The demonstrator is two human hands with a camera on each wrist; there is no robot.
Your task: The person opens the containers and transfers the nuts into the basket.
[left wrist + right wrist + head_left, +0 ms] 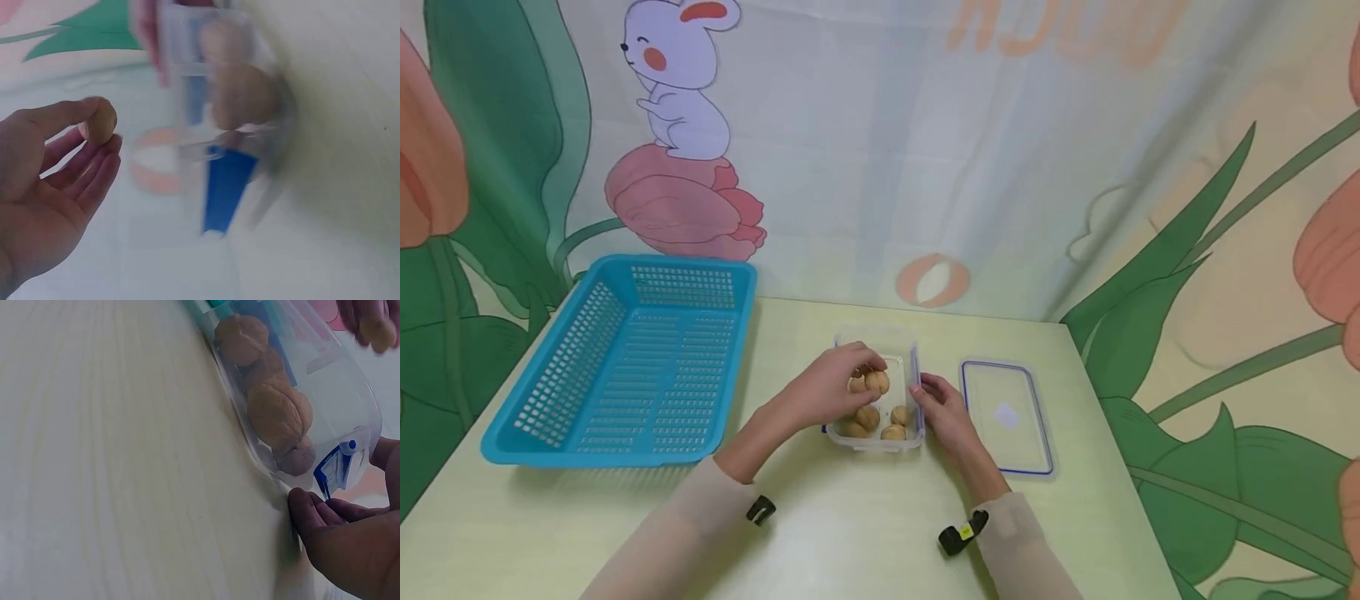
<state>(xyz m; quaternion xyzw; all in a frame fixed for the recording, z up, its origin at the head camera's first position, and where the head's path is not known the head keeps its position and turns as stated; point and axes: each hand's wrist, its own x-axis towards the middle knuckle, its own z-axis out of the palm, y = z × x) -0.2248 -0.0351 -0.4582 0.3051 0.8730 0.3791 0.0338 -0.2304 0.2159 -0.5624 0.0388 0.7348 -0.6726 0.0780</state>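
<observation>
Between thumb and fingertips, my left hand (835,387) pinches a walnut (877,382), held over a clear plastic container (889,446). The left wrist view also shows this walnut (100,122) at the fingertips. Several walnuts (279,414) lie in the container's near part. My right hand (951,417) touches the container's outer right wall, its thumb at the rim. In the right wrist view its fingers (306,512) rest beside the container's end, near a clip with a blue seal (337,465). The container is blurred in the left wrist view.
A blue plastic basket (741,333) stands on the table to the left. Right of the container lies a flat clear lid (1007,417) with a blue seal. A printed curtain (850,167) hangs behind the table's back edge.
</observation>
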